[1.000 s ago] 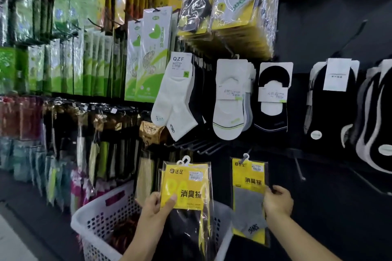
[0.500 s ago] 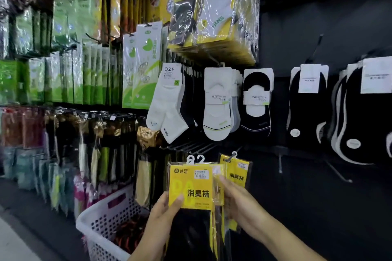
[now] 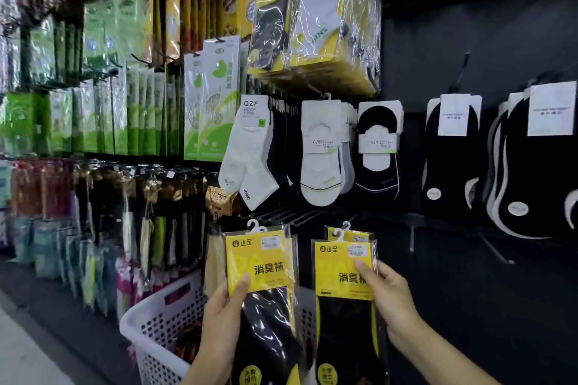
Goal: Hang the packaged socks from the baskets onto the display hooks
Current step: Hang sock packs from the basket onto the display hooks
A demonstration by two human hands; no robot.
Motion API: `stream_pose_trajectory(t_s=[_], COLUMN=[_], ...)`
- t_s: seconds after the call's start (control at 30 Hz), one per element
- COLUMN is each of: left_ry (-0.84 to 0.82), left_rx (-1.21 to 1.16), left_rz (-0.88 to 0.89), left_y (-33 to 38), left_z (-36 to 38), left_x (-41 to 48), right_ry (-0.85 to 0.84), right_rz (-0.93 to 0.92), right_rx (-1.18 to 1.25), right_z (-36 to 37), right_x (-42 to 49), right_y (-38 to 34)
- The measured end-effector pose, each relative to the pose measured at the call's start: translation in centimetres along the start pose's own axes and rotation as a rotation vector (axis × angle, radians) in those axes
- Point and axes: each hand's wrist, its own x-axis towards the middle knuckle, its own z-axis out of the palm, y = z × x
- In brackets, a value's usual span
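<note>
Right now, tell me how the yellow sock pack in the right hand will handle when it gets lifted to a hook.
Probably light: the right hand holds the yellow sock pack by its card edge alone. Likely floppy below the card, since only soft black socks fill the film. The glossy wrap may be slippery.

A black display wall [image 3: 469, 40] rises behind and above the fingers [image 3: 362, 266] and grows dimmer out to their right. Up and far to their left, rows of green packets [image 3: 93, 116] hang over darker, glossy packets [image 3: 150, 197]. Down to the left, a strip of pale floor [image 3: 15, 362] runs beside the wall's dark base [image 3: 78, 322].
</note>
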Motion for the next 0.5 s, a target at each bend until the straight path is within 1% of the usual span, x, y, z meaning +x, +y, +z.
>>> stream_pose_trajectory(t_s=[0.13, 0.4, 0.5], left_ry=[0.048, 0.041, 0.027], left_rx=[0.026, 0.046, 0.041], left_rz=[0.012, 0.006, -0.008], left_y=[-0.4, -2.1, -2.8], left_z=[-0.8, -1.3, -1.1], left_x=[0.5, 1.7, 2.4], right_ry=[0.075, 0.147, 0.224], right_rz=[0.0, 0.011, 0.037], right_rx=[-0.007, -0.141, -0.167], right_z=[0.1, 0.7, 0.6], right_x=[1.3, 5.1, 6.9], right_y=[0.7, 2.2, 3.4])
